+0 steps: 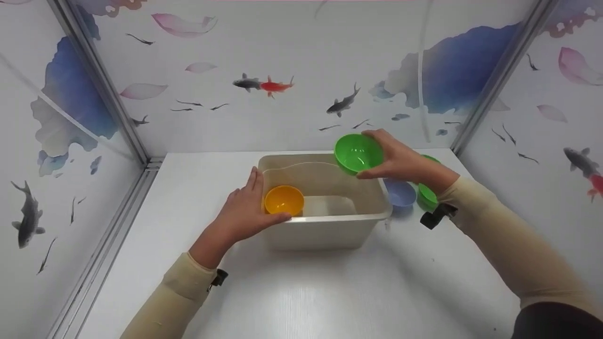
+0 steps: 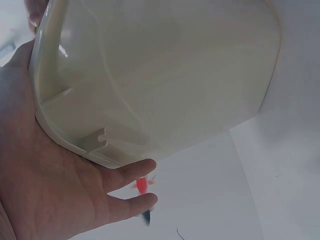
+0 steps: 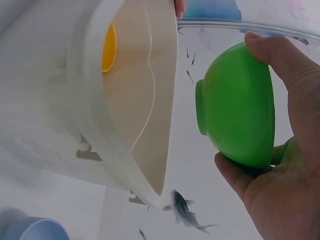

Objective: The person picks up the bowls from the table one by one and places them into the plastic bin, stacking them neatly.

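My right hand (image 1: 400, 157) holds a green bowl (image 1: 354, 151) above the right back part of a cream plastic bin (image 1: 325, 233). In the right wrist view, its thumb and fingers grip opposite sides of the bowl (image 3: 237, 107). My left hand (image 1: 242, 212) rests against the bin's left end, its thumb along the front rim. Straight fingers (image 2: 132, 204) lie along the bin's outer wall in the left wrist view, with the palm pressed to the rim. Inside the bin, at its left end, sits an orange bowl (image 1: 284, 200).
Right of the bin, a light blue bowl (image 1: 401, 194) stands on the white table (image 1: 301, 292). Another green bowl (image 1: 426, 197) is beyond it, partly hidden by my right forearm. White panels (image 1: 292, 117) with painted fish enclose the table at the back and sides.
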Action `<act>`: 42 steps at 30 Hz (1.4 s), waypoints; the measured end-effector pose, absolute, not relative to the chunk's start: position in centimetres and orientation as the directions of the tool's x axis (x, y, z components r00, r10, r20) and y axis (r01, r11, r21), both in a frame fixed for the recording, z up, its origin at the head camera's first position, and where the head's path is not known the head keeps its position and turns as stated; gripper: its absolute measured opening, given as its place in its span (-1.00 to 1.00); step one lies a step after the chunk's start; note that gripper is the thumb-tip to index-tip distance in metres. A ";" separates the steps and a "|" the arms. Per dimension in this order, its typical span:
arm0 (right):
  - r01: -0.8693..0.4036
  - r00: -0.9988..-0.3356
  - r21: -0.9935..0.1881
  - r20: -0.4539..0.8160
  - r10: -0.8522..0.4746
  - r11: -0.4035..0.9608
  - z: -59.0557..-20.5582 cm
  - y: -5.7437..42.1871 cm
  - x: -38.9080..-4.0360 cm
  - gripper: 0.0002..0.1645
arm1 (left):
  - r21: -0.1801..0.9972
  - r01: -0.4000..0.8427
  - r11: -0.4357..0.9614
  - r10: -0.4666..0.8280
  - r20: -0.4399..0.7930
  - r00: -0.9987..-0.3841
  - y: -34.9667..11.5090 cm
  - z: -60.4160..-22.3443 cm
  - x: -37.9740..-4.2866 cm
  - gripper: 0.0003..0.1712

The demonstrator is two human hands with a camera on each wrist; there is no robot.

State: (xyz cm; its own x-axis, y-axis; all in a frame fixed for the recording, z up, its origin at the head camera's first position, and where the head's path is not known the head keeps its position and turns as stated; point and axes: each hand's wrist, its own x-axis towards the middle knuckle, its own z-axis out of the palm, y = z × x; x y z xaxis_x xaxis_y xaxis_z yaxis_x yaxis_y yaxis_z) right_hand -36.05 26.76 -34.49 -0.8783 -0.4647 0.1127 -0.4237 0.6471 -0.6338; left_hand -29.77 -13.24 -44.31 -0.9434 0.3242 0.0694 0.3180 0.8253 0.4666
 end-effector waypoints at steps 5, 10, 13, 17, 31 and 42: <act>-0.438 -0.860 -0.652 0.103 -0.500 0.619 -34.1 26.2 -36.6 0.37 | 0.466 0.323 0.824 0.326 0.076 -0.942 -13.2 -44.4 -29.8 0.66; -0.480 -0.833 -0.627 0.106 -0.543 0.614 -33.7 25.6 -37.6 0.33 | 0.465 0.319 0.826 0.322 0.076 -0.944 -13.2 -44.3 -29.8 0.67; -0.480 -0.827 -0.629 0.093 -0.555 0.611 -33.5 25.2 -38.0 0.32 | 0.467 0.312 0.827 0.317 0.071 -0.946 -13.2 -44.4 -29.9 0.68; -0.492 -0.811 -0.624 0.076 -0.580 0.607 -33.5 24.8 -38.7 0.29 | 0.472 0.311 0.825 0.317 0.070 -0.946 -13.2 -44.5 -30.0 0.68; -0.510 -0.780 -0.628 0.048 -0.624 0.589 -33.4 23.0 -40.5 0.26 | 0.478 0.308 0.822 0.312 0.075 -0.947 -13.3 -44.6 -30.0 0.70; -0.541 -0.749 -0.625 0.053 -0.661 0.563 -33.6 20.8 -41.7 0.22 | 0.442 0.332 0.833 0.326 0.093 -0.941 -13.2 -44.5 -30.1 0.69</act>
